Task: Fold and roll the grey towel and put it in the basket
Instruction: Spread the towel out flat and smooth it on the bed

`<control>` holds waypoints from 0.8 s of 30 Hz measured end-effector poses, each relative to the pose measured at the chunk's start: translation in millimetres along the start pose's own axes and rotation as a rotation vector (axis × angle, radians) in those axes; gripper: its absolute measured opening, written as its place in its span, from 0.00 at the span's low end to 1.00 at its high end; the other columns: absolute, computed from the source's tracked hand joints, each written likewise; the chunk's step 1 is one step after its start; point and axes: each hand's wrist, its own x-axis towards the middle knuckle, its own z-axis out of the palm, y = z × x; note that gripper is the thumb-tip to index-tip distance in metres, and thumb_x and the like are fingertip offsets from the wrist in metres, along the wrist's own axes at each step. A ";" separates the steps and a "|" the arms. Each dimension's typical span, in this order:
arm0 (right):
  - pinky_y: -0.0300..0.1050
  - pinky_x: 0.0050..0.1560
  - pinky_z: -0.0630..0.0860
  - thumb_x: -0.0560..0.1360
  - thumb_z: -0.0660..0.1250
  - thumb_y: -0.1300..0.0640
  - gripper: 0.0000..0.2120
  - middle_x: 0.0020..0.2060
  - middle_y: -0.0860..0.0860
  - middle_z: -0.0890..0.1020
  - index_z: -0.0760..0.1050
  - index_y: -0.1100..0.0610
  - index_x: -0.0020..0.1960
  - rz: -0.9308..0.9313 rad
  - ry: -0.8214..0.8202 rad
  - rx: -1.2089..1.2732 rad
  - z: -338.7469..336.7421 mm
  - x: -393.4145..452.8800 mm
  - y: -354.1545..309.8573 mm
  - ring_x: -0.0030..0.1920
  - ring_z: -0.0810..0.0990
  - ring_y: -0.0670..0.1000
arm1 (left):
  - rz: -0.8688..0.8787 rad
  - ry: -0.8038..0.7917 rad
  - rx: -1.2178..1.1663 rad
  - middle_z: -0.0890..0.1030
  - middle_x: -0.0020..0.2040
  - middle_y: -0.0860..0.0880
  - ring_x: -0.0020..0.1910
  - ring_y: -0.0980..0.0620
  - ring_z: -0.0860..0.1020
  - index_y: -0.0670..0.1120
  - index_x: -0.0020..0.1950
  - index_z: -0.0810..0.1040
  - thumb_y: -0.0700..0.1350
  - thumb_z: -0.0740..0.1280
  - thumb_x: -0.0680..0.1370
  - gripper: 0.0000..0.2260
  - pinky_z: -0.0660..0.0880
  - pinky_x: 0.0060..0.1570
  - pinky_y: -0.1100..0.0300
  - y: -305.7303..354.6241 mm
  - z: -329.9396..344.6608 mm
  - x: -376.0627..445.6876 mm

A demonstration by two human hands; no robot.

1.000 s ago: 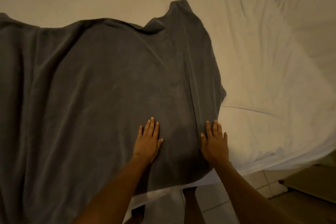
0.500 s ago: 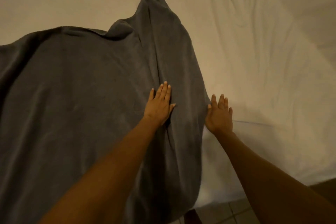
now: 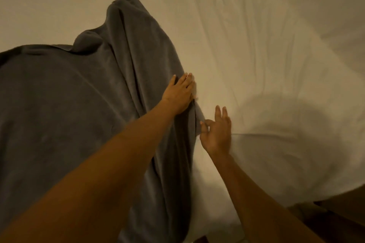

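A large grey towel lies spread over the left half of a bed, rumpled along its right edge, with its far right corner pointing up the bed. My left hand lies flat on the towel's right edge, fingers straight. Just below it, my right hand sits beside that edge; its thumb and forefinger pinch the towel's hem while the other fingers stick out straight. No basket is in view.
A white bed sheet with creases covers the bed to the right and behind the towel. The bed's near edge curves at the lower right, with dark floor or furniture beyond it.
Both hands have slid up the bed along the towel's right side. My left hand moved from the towel's middle to its right edge. My right hand went from flat to pinching the hem.
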 end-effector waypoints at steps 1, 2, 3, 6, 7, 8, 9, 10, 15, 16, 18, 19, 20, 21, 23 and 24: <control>0.53 0.75 0.53 0.79 0.60 0.53 0.15 0.74 0.54 0.62 0.82 0.60 0.47 0.029 0.024 0.006 -3.9 -2.3 3.3 0.76 0.52 0.55 | 0.006 -0.020 -0.001 0.46 0.78 0.44 0.77 0.46 0.44 0.43 0.77 0.50 0.49 0.48 0.83 0.24 0.45 0.74 0.44 1.3 0.1 1.1; 0.54 0.74 0.55 0.78 0.61 0.54 0.14 0.74 0.54 0.63 0.82 0.61 0.46 0.052 0.060 0.017 -9.3 -5.5 6.8 0.76 0.54 0.55 | 0.010 -0.032 -0.004 0.47 0.78 0.45 0.77 0.46 0.45 0.43 0.77 0.51 0.49 0.48 0.83 0.23 0.45 0.74 0.44 3.2 -0.6 2.2; 0.56 0.73 0.58 0.77 0.63 0.55 0.12 0.72 0.56 0.66 0.82 0.61 0.43 0.065 0.111 0.032 -15.5 -9.4 10.3 0.75 0.57 0.57 | 0.015 -0.037 -0.009 0.47 0.78 0.45 0.77 0.46 0.45 0.44 0.77 0.52 0.48 0.48 0.83 0.22 0.45 0.74 0.44 5.5 -1.8 3.4; 0.63 0.66 0.67 0.73 0.68 0.60 0.10 0.67 0.59 0.73 0.79 0.61 0.34 0.079 0.256 0.014 -34.1 -22.1 22.2 0.70 0.66 0.62 | 0.033 -0.043 -0.054 0.49 0.78 0.44 0.77 0.46 0.46 0.42 0.76 0.55 0.48 0.47 0.83 0.22 0.44 0.74 0.44 19.0 -9.7 9.5; 0.63 0.65 0.68 0.73 0.68 0.60 0.10 0.66 0.59 0.74 0.79 0.60 0.34 0.095 0.275 -0.009 -38.6 -27.1 27.5 0.70 0.67 0.62 | 0.032 -0.038 -0.072 0.51 0.78 0.44 0.77 0.47 0.47 0.41 0.76 0.56 0.48 0.46 0.83 0.22 0.44 0.75 0.44 24.7 -12.6 12.4; 0.63 0.65 0.68 0.73 0.66 0.59 0.10 0.66 0.59 0.74 0.80 0.60 0.34 0.116 0.285 -0.034 -41.3 -32.2 34.8 0.69 0.67 0.62 | 0.025 -0.029 -0.086 0.53 0.78 0.43 0.77 0.47 0.48 0.40 0.75 0.57 0.49 0.47 0.83 0.23 0.45 0.75 0.44 29.9 -16.6 15.3; 0.62 0.66 0.67 0.74 0.64 0.58 0.12 0.65 0.59 0.75 0.81 0.60 0.35 0.142 0.295 -0.052 -44.8 -37.0 42.1 0.69 0.67 0.61 | 0.022 -0.020 -0.086 0.55 0.77 0.43 0.77 0.46 0.49 0.39 0.74 0.59 0.50 0.48 0.83 0.23 0.45 0.75 0.44 34.9 -20.7 18.3; 0.62 0.67 0.65 0.74 0.60 0.55 0.15 0.66 0.59 0.74 0.81 0.60 0.36 0.172 0.308 -0.058 -48.6 -41.5 49.0 0.69 0.67 0.61 | 0.034 -0.015 -0.066 0.57 0.76 0.42 0.77 0.46 0.50 0.39 0.73 0.62 0.49 0.49 0.83 0.22 0.46 0.74 0.44 39.0 -24.8 21.2; 0.59 0.69 0.63 0.76 0.58 0.54 0.16 0.69 0.59 0.70 0.82 0.60 0.43 0.246 0.258 -0.018 -52.3 -52.3 72.7 0.73 0.62 0.59 | 0.133 -0.048 0.146 0.60 0.75 0.41 0.76 0.45 0.54 0.40 0.71 0.65 0.38 0.60 0.79 0.20 0.46 0.73 0.40 49.4 -35.3 26.4; 0.60 0.68 0.65 0.77 0.61 0.56 0.13 0.70 0.59 0.69 0.82 0.60 0.43 0.227 0.238 0.007 -51.2 -51.3 74.2 0.73 0.61 0.59 | 0.134 -0.043 0.156 0.60 0.75 0.41 0.76 0.45 0.54 0.40 0.71 0.65 0.38 0.60 0.78 0.20 0.46 0.73 0.40 48.9 -33.5 26.1; 0.59 0.68 0.66 0.77 0.64 0.56 0.10 0.71 0.59 0.67 0.81 0.59 0.42 0.147 0.195 0.061 -49.8 -48.0 72.3 0.74 0.59 0.58 | 0.147 -0.039 0.150 0.60 0.75 0.41 0.76 0.45 0.54 0.41 0.71 0.65 0.38 0.60 0.79 0.19 0.45 0.73 0.41 46.1 -30.2 23.7; 0.57 0.69 0.65 0.77 0.64 0.55 0.10 0.72 0.59 0.66 0.80 0.58 0.42 0.096 0.157 0.081 -49.5 -47.2 69.7 0.74 0.58 0.57 | 0.161 -0.041 0.140 0.61 0.75 0.41 0.76 0.45 0.54 0.41 0.70 0.65 0.39 0.60 0.79 0.19 0.45 0.74 0.41 44.9 -29.3 22.0; 0.55 0.70 0.63 0.77 0.65 0.54 0.09 0.72 0.58 0.65 0.79 0.57 0.43 0.043 0.116 0.096 -48.9 -47.7 67.1 0.74 0.58 0.57 | 0.173 -0.041 0.133 0.61 0.75 0.41 0.76 0.45 0.54 0.40 0.70 0.66 0.40 0.61 0.79 0.19 0.44 0.74 0.42 43.7 -28.8 20.3; 0.53 0.71 0.62 0.76 0.65 0.53 0.08 0.73 0.58 0.64 0.79 0.56 0.43 -0.002 0.078 0.110 -47.4 -49.5 65.3 0.75 0.57 0.56 | 0.185 -0.038 0.135 0.61 0.75 0.41 0.76 0.46 0.54 0.40 0.68 0.68 0.42 0.61 0.79 0.18 0.43 0.74 0.43 42.9 -28.5 18.4; 0.52 0.71 0.61 0.75 0.67 0.54 0.06 0.73 0.57 0.64 0.79 0.55 0.43 -0.035 0.036 0.121 -44.3 -56.0 63.9 0.75 0.57 0.56 | 0.210 -0.024 0.157 0.61 0.75 0.42 0.76 0.46 0.54 0.41 0.66 0.70 0.42 0.62 0.79 0.16 0.42 0.74 0.44 41.0 -28.4 15.5; 0.53 0.71 0.62 0.75 0.67 0.54 0.05 0.73 0.57 0.64 0.80 0.55 0.44 -0.030 0.034 0.121 -42.3 -59.5 64.4 0.75 0.57 0.56 | 0.219 -0.021 0.171 0.60 0.75 0.42 0.76 0.46 0.53 0.41 0.66 0.70 0.41 0.62 0.79 0.16 0.42 0.74 0.44 39.3 -28.2 14.1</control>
